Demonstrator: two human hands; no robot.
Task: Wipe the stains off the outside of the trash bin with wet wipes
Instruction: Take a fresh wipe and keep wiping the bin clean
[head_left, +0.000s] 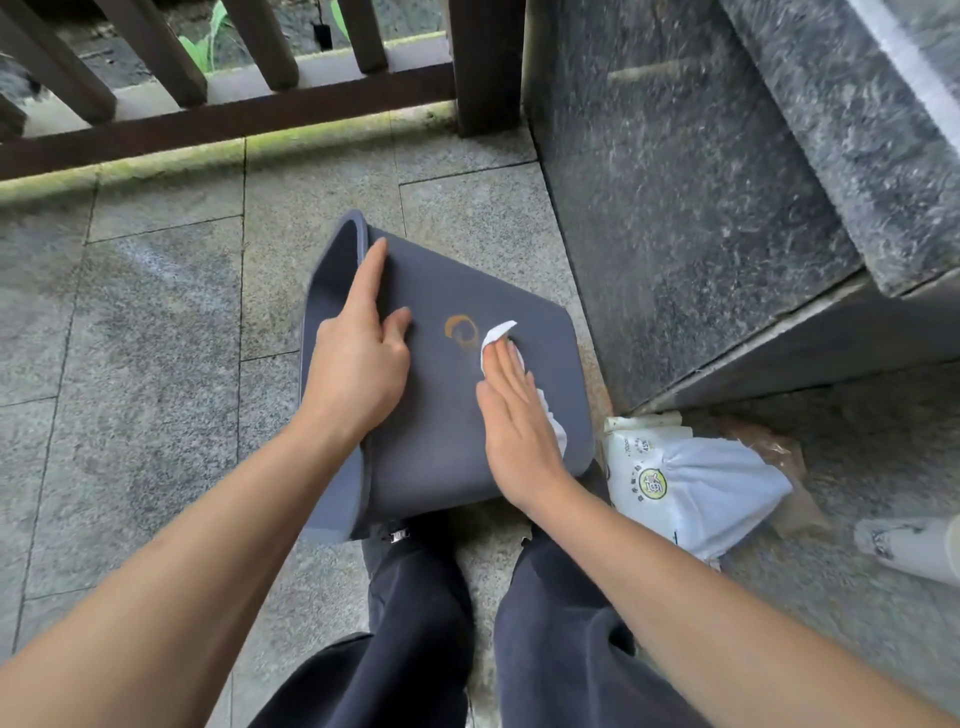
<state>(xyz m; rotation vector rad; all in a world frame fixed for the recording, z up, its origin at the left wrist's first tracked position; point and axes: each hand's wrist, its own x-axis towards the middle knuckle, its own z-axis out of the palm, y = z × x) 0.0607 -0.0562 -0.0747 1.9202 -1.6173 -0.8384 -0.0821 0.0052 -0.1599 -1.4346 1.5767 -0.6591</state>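
Note:
A dark grey trash bin (447, 431) lies on its side on the stone floor, its open rim to the left and its base to the right. An orange-brown ring stain (460, 332) marks its upward side. My left hand (358, 353) rests flat on the bin near the rim, index finger stretched out. My right hand (514, 431) presses a white wet wipe (496, 338) flat against the bin, just right of the stain. The wipe shows past my fingertips and along the hand's right edge.
A white pack of wet wipes (680, 483) lies on the floor right of the bin, beside a brownish wrapper (769, 452). A dark granite block (691, 208) stands at the right. A brown wooden railing (228, 114) runs across the back. My dark trouser legs (426, 623) are below.

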